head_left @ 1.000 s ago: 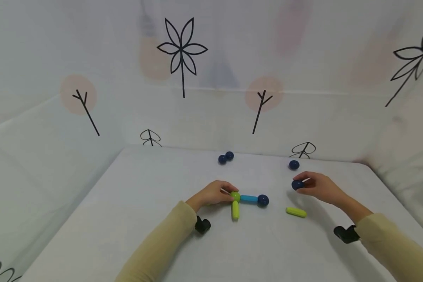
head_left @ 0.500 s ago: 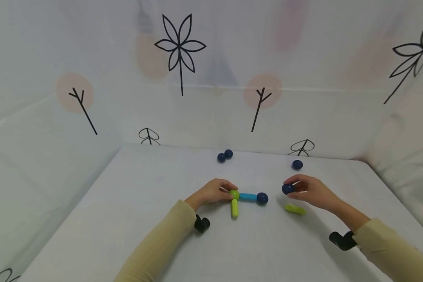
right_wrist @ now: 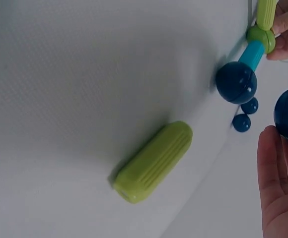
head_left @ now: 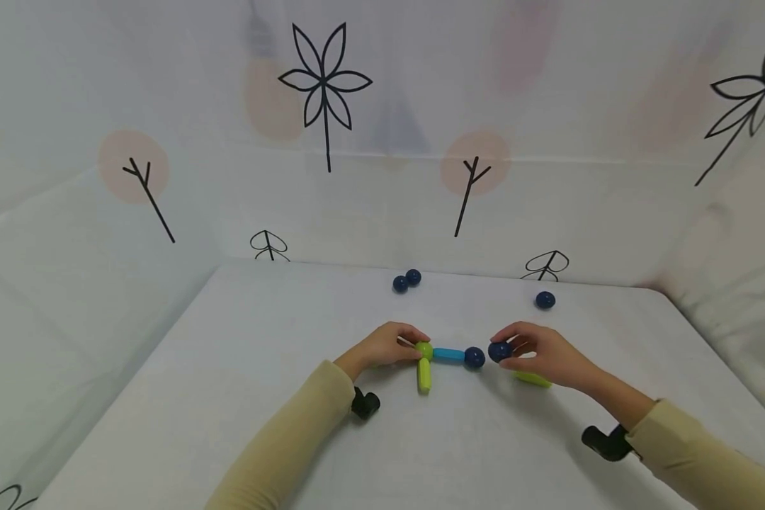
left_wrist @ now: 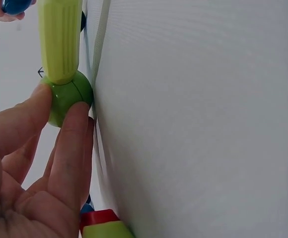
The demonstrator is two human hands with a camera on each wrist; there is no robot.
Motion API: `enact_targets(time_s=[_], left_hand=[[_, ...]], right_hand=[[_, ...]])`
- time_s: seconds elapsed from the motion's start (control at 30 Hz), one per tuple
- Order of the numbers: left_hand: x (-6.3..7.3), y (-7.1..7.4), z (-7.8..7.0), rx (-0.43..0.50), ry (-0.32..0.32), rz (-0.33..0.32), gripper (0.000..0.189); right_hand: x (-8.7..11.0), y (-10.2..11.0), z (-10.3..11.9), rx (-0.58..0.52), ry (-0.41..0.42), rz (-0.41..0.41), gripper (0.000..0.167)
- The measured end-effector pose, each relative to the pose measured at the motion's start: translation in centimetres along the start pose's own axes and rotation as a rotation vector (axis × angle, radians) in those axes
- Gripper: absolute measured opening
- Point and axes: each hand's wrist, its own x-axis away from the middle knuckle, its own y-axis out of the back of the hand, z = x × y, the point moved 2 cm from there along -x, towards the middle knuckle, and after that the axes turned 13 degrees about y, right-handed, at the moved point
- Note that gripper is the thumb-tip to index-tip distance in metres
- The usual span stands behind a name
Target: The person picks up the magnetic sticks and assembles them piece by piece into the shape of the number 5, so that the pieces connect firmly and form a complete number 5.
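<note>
White tabletop (head_left: 261, 312). Two navy balls (head_left: 400, 284), touching, near middle of far edge. Single navy ball (head_left: 545, 300) near far edge, towards far right corner. Farther in: green ball (head_left: 424, 350) joined to lime rod (head_left: 424, 377) and blue rod (head_left: 449, 355). Loose lime rod (right_wrist: 154, 162) towards right edge.

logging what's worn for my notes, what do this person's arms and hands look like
The left sleeve and right sleeve are long, plain and pale yellow-beige. A small black device shows at each wrist. The left hand and right hand wear no gloves.
</note>
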Motion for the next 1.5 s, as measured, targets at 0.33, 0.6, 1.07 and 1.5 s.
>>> enact_targets(time_s=[0.33,0.6,1.07,1.5], left_hand=[[-0.1,0.0,0.1,-0.002,0.001,-0.008,0.027],[-0.3,0.0,0.2,-0.006,0.003,-0.005,0.027],[-0.2,0.0,0.2,0.003,0.009,-0.003,0.027],[-0.1,0.0,0.1,-0.019,0.02,-0.013,0.026]], right_hand=[[-0.6,-1.4,1.6,-0.074,0.029,0.053,0.033],[-1.2,-2.8,2.6,-0.082,0.08,0.082,0.032],[-2.1,-5.8,3.7,-0.176,0.154,0.127,0.029],[-3.0,-8.4,3.9,-0.239,0.17,0.193,0.032]])
